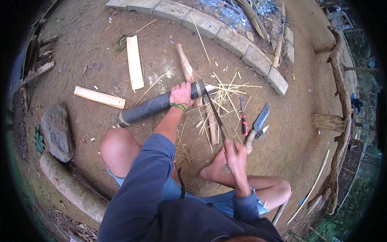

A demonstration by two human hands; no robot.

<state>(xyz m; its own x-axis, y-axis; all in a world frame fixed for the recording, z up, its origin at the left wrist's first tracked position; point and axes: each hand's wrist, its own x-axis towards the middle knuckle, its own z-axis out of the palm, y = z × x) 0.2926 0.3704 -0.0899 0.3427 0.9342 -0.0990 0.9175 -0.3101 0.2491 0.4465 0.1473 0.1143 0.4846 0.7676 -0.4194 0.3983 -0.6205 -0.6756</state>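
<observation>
My left hand (181,94) is closed round a dark, thick bamboo tube (147,109), which lies at a slant with its right end raised on a wooden log (186,66). Pale bands show near both ends of the tube. In my right hand (234,156) is the grip of a long, narrow blade (215,115); its far part meets the right end of the tube. Whether its edge is toothed cannot be made out. Thin pale bamboo strips (229,90) lie scattered beside that end.
A machete (262,117), a red-handled tool (244,125) and a small knife (263,131) lie right of my foot. Two split bamboo pieces (135,62) are at the upper left. A stone kerb (236,41) curves behind; a rock (57,133) and a log (74,189) lie left.
</observation>
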